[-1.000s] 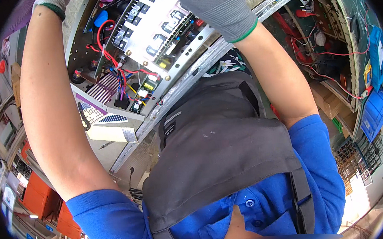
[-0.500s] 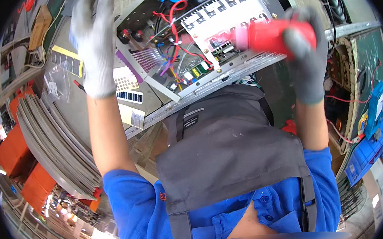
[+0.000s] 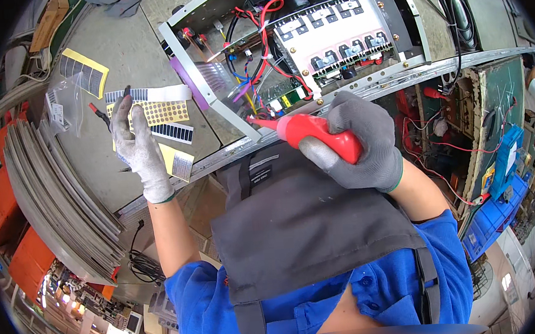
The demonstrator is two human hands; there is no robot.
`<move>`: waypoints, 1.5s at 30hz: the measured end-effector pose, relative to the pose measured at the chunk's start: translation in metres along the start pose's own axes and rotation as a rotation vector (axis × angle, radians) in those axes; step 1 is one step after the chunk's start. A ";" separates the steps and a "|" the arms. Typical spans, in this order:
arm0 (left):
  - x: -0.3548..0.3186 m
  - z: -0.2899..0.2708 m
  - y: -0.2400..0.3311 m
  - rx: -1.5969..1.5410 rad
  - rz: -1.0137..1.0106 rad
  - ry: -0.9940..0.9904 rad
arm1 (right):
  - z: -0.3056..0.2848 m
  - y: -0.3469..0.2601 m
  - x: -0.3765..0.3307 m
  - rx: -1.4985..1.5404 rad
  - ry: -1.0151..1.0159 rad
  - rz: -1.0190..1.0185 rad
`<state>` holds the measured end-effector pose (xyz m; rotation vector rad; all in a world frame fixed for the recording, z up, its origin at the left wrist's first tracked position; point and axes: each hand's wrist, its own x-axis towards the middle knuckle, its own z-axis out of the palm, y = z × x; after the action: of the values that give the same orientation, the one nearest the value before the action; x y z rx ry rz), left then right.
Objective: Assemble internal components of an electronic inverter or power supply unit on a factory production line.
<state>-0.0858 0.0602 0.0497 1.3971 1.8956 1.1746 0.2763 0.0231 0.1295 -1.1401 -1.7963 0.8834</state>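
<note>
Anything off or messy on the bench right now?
Nothing damaged or spilled. The label sheets under the left hand lie scattered at mixed angles, one yellow sheet at the bench edge. The right hand holds a red bottle, nozzle at the open chassis.

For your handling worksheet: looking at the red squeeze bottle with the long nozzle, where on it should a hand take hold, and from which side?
Grip the red squeeze bottle round its wide body, coming from the blunt rear end, as the right hand does. The thin nozzle points at the open metal chassis, so that end should probably stay free.
</note>
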 end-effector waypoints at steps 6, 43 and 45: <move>0.004 0.015 0.026 0.112 0.127 0.031 | -0.003 0.002 -0.002 -0.017 -0.003 0.027; -0.027 0.074 0.122 0.510 0.621 -0.709 | -0.045 0.001 -0.005 -0.029 0.122 0.281; -0.032 0.076 0.125 0.531 0.630 -0.706 | -0.047 0.001 -0.006 0.055 0.176 0.273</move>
<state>0.0484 0.0693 0.1166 2.4097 1.3131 0.2723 0.3205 0.0238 0.1464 -1.4035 -1.4884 0.9508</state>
